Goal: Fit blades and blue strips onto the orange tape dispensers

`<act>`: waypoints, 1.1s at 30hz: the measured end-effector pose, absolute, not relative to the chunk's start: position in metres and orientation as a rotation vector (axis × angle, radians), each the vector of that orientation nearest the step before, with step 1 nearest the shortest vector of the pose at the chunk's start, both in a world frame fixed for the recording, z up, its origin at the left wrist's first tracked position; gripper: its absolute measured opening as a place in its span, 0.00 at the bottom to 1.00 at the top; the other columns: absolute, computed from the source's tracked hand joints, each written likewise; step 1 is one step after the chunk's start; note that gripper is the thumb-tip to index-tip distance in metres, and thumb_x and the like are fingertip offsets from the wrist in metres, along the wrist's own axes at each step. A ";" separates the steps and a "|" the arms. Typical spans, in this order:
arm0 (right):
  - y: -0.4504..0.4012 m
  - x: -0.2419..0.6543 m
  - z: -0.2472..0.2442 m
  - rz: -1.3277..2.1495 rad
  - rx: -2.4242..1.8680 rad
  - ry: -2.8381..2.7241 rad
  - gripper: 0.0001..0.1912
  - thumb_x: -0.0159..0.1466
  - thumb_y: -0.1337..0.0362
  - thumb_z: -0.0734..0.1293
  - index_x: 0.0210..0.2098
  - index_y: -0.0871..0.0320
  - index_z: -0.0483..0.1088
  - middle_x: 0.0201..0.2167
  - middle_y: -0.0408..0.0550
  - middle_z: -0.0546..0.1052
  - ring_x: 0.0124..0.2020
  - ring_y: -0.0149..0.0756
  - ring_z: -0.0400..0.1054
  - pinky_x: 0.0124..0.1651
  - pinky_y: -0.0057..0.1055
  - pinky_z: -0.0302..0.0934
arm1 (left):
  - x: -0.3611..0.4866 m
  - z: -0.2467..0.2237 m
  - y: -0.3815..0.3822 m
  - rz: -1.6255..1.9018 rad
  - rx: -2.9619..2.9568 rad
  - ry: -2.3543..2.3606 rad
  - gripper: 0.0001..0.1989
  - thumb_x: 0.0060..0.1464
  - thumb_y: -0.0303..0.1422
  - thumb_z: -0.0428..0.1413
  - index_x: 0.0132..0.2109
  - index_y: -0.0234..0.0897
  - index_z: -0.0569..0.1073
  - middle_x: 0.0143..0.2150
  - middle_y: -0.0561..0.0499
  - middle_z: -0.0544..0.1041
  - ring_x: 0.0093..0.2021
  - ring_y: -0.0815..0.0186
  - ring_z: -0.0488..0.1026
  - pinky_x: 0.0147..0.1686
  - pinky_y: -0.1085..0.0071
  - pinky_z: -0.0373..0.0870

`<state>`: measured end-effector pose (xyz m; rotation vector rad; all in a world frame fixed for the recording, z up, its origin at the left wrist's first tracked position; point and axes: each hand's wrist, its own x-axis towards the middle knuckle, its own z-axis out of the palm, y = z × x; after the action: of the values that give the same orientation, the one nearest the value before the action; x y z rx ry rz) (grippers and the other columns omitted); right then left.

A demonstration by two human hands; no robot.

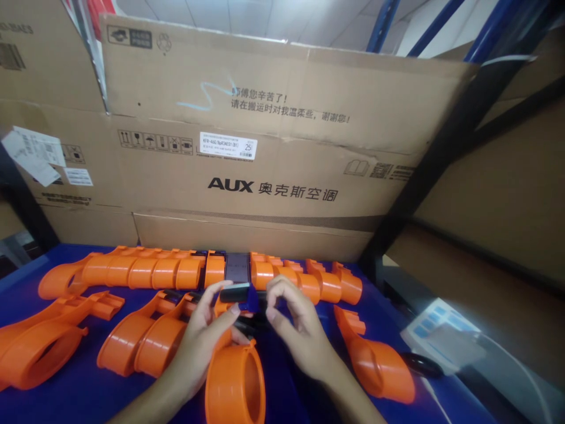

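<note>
L hand (203,337) had a grip on a small black toothed piece (235,294): thumb pressed on its near side, index fingertip at the far end, teeth upward. A dark blue piece (253,300) sat right at its R end. The same hand was also around the arm of an orange ring part (223,383), whose ring hung below the palm, opening turned to the R, bottom cut off by the frame edge.

R hand (293,315) was just beside, fingers curled, thumb & index tips close tog. & facing the blue piece; couldn't tell if anything was pinched b/w them.

L of the hands, 2 orange rings w/ dark ends (145,341) lay side by side; farther L, a larger orange group (39,341) ran to the frame edge. R of the hands, 1 orange part (384,368) lay tilted, w/ a black oval obj. (422,364) close to its R & a white device w/ blue panel (441,321) beyond.

Behind: a row of orange rings (141,272) across the blue tabletop (88,400), w/ a dark flat block (237,268) set in it.

Back: big AUX carton (176,176) w/ white label (227,146), black post (427,168) on the R, blue bar (383,23) up top.
</note>
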<state>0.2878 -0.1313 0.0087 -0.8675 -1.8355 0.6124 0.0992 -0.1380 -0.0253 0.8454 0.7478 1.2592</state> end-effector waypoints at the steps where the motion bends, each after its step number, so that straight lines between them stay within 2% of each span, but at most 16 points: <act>1: -0.131 0.289 0.009 0.712 -0.864 -1.785 0.06 0.70 0.58 0.64 0.43 0.53 0.68 0.38 0.48 0.73 0.40 0.41 0.70 0.45 0.37 0.66 | 0.098 -0.025 -0.139 1.204 0.821 0.729 0.37 0.51 0.39 0.69 0.65 0.47 0.64 0.45 0.46 0.83 0.26 0.62 0.81 0.31 0.66 0.79; 3: -0.131 0.289 0.010 0.962 -0.826 -1.731 0.15 0.71 0.56 0.64 0.56 0.50 0.65 0.45 0.50 0.75 0.48 0.43 0.71 0.53 0.40 0.65 | 0.097 -0.022 -0.142 1.052 0.786 0.685 0.48 0.51 0.41 0.69 0.72 0.52 0.54 0.43 0.44 0.83 0.26 0.56 0.83 0.30 0.61 0.79; 5: -0.132 0.288 0.011 1.195 -0.746 -1.710 0.22 0.71 0.53 0.64 0.62 0.49 0.60 0.48 0.51 0.76 0.52 0.45 0.71 0.57 0.43 0.63 | 0.096 -0.018 -0.146 0.941 0.779 0.641 0.49 0.52 0.41 0.69 0.73 0.54 0.51 0.46 0.41 0.83 0.30 0.50 0.84 0.31 0.58 0.80; 7: -0.131 0.286 0.010 1.300 -0.688 -1.680 0.23 0.70 0.50 0.65 0.60 0.50 0.61 0.46 0.51 0.77 0.50 0.45 0.72 0.56 0.43 0.63 | 0.095 -0.013 -0.151 0.929 0.820 0.599 0.44 0.51 0.38 0.70 0.70 0.55 0.58 0.54 0.39 0.80 0.37 0.48 0.85 0.36 0.57 0.80; 9: -0.129 0.283 0.008 1.253 -0.716 -1.640 0.22 0.68 0.48 0.67 0.55 0.50 0.63 0.44 0.50 0.76 0.47 0.43 0.72 0.53 0.40 0.65 | 0.094 -0.012 -0.154 0.956 0.893 0.545 0.40 0.49 0.32 0.71 0.67 0.50 0.65 0.58 0.40 0.78 0.44 0.48 0.84 0.44 0.57 0.79; 12: -0.127 0.279 0.005 1.104 -0.826 -1.631 0.19 0.67 0.47 0.68 0.49 0.51 0.63 0.39 0.46 0.72 0.41 0.39 0.69 0.45 0.34 0.66 | 0.094 -0.017 -0.152 0.982 0.943 0.498 0.36 0.51 0.33 0.70 0.66 0.43 0.69 0.51 0.39 0.81 0.45 0.50 0.83 0.48 0.56 0.78; 15: -0.128 0.274 0.003 1.025 -0.879 -1.680 0.16 0.69 0.48 0.66 0.44 0.52 0.62 0.34 0.42 0.67 0.34 0.34 0.64 0.37 0.29 0.63 | 0.096 -0.024 -0.145 1.024 0.941 0.569 0.27 0.57 0.40 0.65 0.62 0.39 0.74 0.51 0.39 0.82 0.43 0.50 0.83 0.44 0.56 0.80; 17: -0.129 0.272 0.003 0.993 -0.886 -1.696 0.14 0.70 0.50 0.66 0.41 0.52 0.60 0.33 0.41 0.65 0.33 0.33 0.62 0.35 0.29 0.62 | 0.097 -0.025 -0.142 1.065 0.963 0.620 0.22 0.58 0.40 0.65 0.57 0.38 0.78 0.52 0.40 0.82 0.48 0.50 0.81 0.45 0.57 0.80; 21: -0.129 0.271 0.005 0.960 -0.892 -1.716 0.13 0.70 0.52 0.66 0.40 0.52 0.60 0.33 0.40 0.65 0.32 0.33 0.63 0.35 0.29 0.62 | 0.098 -0.020 -0.141 1.134 0.995 0.648 0.19 0.54 0.37 0.67 0.52 0.39 0.81 0.53 0.43 0.82 0.55 0.50 0.78 0.55 0.59 0.75; 23: -0.128 0.274 0.005 0.946 -0.911 -1.734 0.12 0.72 0.52 0.63 0.42 0.53 0.61 0.34 0.42 0.68 0.32 0.34 0.64 0.35 0.30 0.63 | 0.098 -0.018 -0.142 1.150 0.929 0.678 0.21 0.53 0.38 0.68 0.52 0.38 0.81 0.52 0.41 0.83 0.54 0.49 0.78 0.53 0.59 0.76; 25: -0.125 0.277 0.004 0.869 -0.962 -1.741 0.12 0.75 0.52 0.57 0.44 0.53 0.63 0.35 0.44 0.71 0.35 0.36 0.67 0.39 0.33 0.64 | 0.096 -0.017 -0.141 1.134 0.792 0.713 0.24 0.53 0.44 0.67 0.54 0.36 0.80 0.48 0.39 0.84 0.48 0.48 0.81 0.45 0.59 0.79; 27: -0.123 0.280 0.004 0.707 -1.055 -1.789 0.14 0.76 0.55 0.54 0.40 0.54 0.65 0.36 0.45 0.72 0.38 0.38 0.68 0.43 0.36 0.63 | 0.092 -0.017 -0.138 1.102 0.667 0.707 0.28 0.54 0.50 0.64 0.54 0.33 0.79 0.43 0.37 0.85 0.41 0.47 0.83 0.38 0.58 0.80; 30: -0.123 0.280 0.006 0.411 -1.170 -2.013 0.11 0.73 0.60 0.61 0.33 0.55 0.67 0.35 0.47 0.73 0.41 0.41 0.66 0.46 0.39 0.60 | 0.085 -0.017 -0.131 1.108 0.608 0.634 0.32 0.54 0.54 0.62 0.53 0.31 0.79 0.38 0.38 0.85 0.36 0.48 0.83 0.37 0.58 0.80; 33: -0.128 0.273 0.009 0.213 -1.188 -2.289 0.05 0.66 0.63 0.68 0.33 0.56 0.71 0.38 0.49 0.72 0.43 0.43 0.63 0.46 0.40 0.58 | 0.082 -0.015 -0.128 1.137 0.612 0.605 0.32 0.54 0.55 0.61 0.55 0.34 0.78 0.36 0.40 0.85 0.36 0.49 0.83 0.38 0.57 0.80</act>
<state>0.2735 -0.1282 0.0087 -1.1878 -2.2892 0.2126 0.0817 -0.1281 -0.0152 0.6122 0.6046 1.1375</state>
